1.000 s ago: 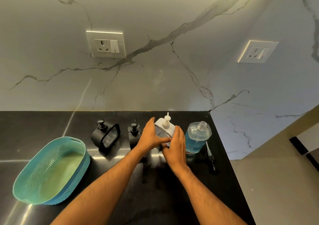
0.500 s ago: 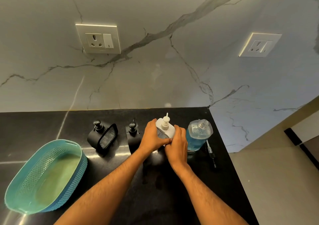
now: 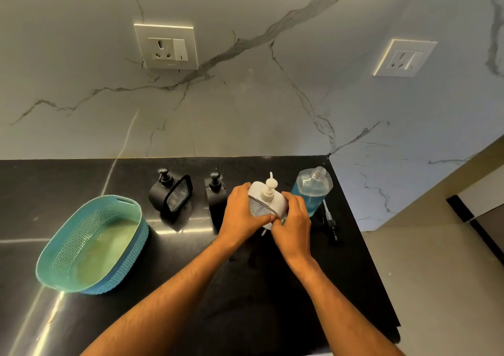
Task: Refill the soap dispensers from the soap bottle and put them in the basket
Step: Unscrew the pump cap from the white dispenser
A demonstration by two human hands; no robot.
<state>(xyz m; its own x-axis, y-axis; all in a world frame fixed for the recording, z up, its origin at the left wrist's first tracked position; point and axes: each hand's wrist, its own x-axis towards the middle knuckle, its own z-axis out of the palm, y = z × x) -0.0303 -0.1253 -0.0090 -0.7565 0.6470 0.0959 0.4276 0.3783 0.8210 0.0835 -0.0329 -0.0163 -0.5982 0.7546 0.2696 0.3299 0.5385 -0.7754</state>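
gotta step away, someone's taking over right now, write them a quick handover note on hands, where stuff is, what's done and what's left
Left hand and right hand: both grip the white dispenser on the black counter, pump on.
Soap bottle: just right of it, open, blue soap inside. Its black pump lies on the counter beside it.
Two black dispensers: left of the white one, pumps on. Fill levels cannot be told.
Basket: far left, nothing in it.
Done: bottle opened.
Left: check and refill all three dispensers, then put them in the basket.
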